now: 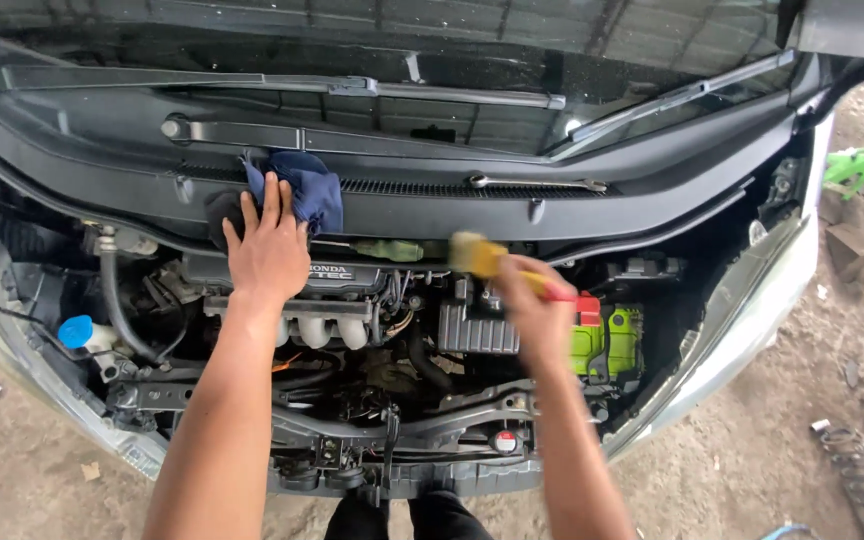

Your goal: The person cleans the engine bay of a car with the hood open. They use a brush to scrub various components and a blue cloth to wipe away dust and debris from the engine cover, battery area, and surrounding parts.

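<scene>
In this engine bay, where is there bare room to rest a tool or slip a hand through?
Free: the black cowl right of the spanner, below the wipers, and the front crossmember between both arms. Crowded: the cowl's left end, where the left hand presses a blue cloth, and around the engine, where the right hand works a brush beside the green battery.

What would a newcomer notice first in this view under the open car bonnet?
Two hands reach into the engine bay: the left hand lies flat beside a blue cloth on the cowl, the right hand holds a blurred yellow brush. A bright green battery glows to the right.
</scene>
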